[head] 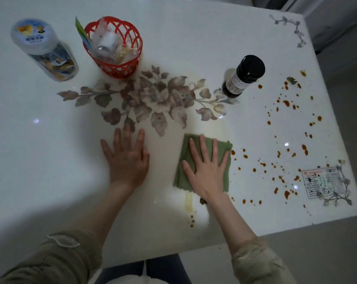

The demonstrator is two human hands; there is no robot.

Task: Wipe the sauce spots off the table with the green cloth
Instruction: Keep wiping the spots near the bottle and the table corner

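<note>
Print on jar (44, 50) lid, dark bottle (243, 76) label (barcode shows) & sticker (321, 182) at near-R corner too blurred to read; jar holds small wrapped items, red basket (120, 68) clear packets; bottle capped, upright, just L of sauce spots (286, 102) scattered over R side of table (50, 130); green cloth (223, 147) folded flat near front edge, touching nearest spots; R hand (206, 171) presses it, fingers spread straight; L hand (127, 158) flat on table beside it, fingers spread, holding nothing.
</note>
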